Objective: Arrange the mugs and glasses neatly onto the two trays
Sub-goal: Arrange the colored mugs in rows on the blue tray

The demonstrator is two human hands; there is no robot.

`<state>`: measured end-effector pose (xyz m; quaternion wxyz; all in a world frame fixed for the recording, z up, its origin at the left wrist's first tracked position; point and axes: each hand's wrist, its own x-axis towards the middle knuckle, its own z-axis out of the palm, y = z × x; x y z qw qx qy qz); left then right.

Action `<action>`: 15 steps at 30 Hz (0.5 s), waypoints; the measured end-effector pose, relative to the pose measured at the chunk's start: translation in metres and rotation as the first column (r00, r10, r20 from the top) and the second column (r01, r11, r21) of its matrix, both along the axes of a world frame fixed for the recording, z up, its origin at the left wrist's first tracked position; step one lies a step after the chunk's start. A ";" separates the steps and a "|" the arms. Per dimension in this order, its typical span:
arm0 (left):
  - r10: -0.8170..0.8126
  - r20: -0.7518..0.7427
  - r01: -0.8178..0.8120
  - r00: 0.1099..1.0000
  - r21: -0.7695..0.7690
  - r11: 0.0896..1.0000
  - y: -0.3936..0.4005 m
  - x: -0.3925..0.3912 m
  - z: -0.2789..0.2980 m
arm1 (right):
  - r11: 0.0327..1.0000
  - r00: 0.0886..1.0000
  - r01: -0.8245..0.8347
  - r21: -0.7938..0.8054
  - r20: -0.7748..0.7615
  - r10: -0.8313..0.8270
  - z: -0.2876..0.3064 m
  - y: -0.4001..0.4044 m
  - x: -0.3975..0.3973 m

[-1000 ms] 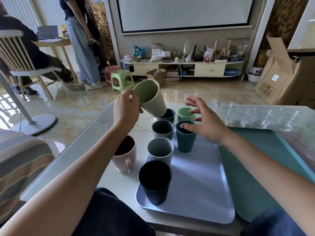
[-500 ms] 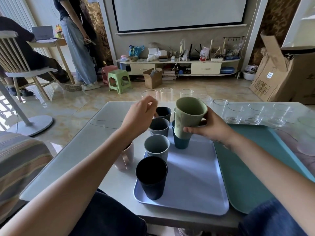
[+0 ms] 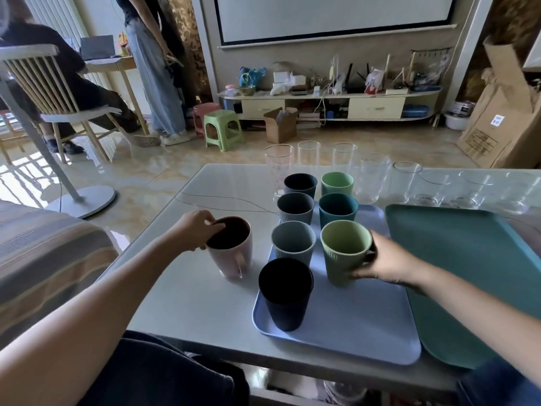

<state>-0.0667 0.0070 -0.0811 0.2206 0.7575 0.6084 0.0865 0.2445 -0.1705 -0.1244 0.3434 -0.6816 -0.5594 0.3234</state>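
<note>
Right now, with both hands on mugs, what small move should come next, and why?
Probably the right hand lets go of the light green mug, which already stands upright on the lavender tray; the left hand grips the pink mug, not yet on a tray.

The mugs look matt: the sage-green mug (image 3: pixel 343 253) has fine vertical ribbing on its lower wall, and so does the grey mug (image 3: pixel 293 241). The pink mug (image 3: pixel 231 250) is smooth with a faint sheen. The glasses (image 3: pixel 374 177) are clear and glossy. The lilac tray (image 3: pixel 360 326) and teal tray (image 3: pixel 468 259) look like smooth matt plastic. The tabletop (image 3: pixel 187 288) is smooth and reflective, the floor tiles (image 3: pixel 140 177) glossy.
</note>
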 end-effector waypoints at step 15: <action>0.073 -0.034 -0.075 0.997 -0.057 0.996 0.007 0.011 0.024 | 0.975 0.994 0.106 -0.195 0.032 -0.101 0.011 0.004 0.007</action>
